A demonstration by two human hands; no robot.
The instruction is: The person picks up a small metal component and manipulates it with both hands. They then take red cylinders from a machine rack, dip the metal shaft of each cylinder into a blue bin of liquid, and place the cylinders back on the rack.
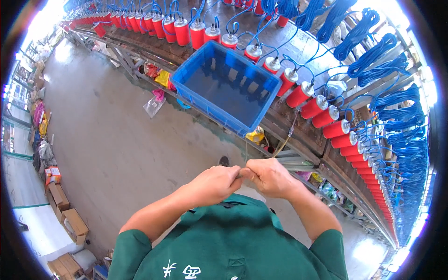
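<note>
My left hand (218, 180) and my right hand (269, 176) meet in front of my green shirt, fingertips pressed together. Both are closed, and whatever lies between the fingers is hidden or too small to name. A thin yellowish tube (283, 145) hangs from the bench edge and drops behind my right hand; I cannot tell whether it is touched. Beyond the hands, a blue plastic crate (223, 120) sits tilted at the bench edge, with dark liquid inside. Red cylinders (298, 94) with metal tops and blue cables stand in a long row past the crate.
The metal bench (322, 144) curves along the far and right sides. Coiled blue cables (359, 32) lie behind the red cylinders. Bags and scraps (161, 79) sit under the bench. Cardboard boxes (74, 221) line the left wall, across the concrete floor (112, 140).
</note>
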